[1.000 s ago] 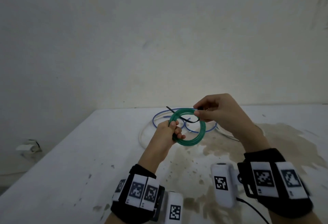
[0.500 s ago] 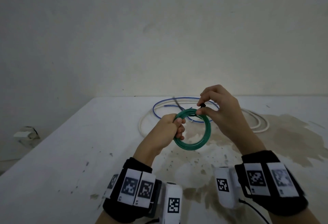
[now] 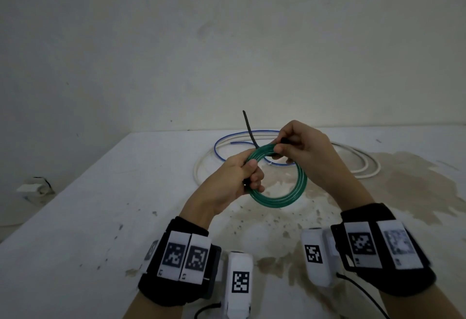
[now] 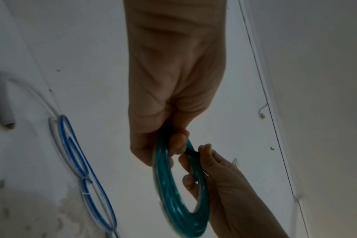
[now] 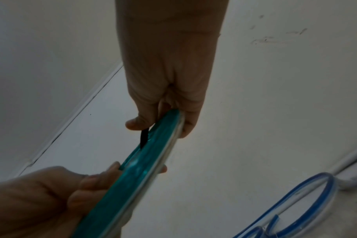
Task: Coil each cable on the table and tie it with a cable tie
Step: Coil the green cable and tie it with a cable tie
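Head view shows us holding the green cable coil (image 3: 285, 192) in the air above the middle of the bench (image 3: 83, 217). Our left hand (image 3: 242, 177) grips the coil's left side, fingers curled round the bundled turns. Our right hand (image 3: 300, 149) pinches the black cable tie (image 3: 249, 129) at the top of the coil, thumb and forefinger pressed together on the end nearest us, while the tie's free tail sticks up and away past the turns.

To do this step well, we judge the left grip should keep the turns stacked tight and flat while the right feeds the tail through the tie's head, then draws it snug; letting the bundle loosen would spill a turn outside the loop. Whether the tail is already through the head we cannot tell.

Toward the far edge lie the blue cable (image 3: 227, 142) and the white cable (image 3: 363, 169), loosely looped and touching each other. The near half of the bench, stained but bare, gives us open room to set the coil down
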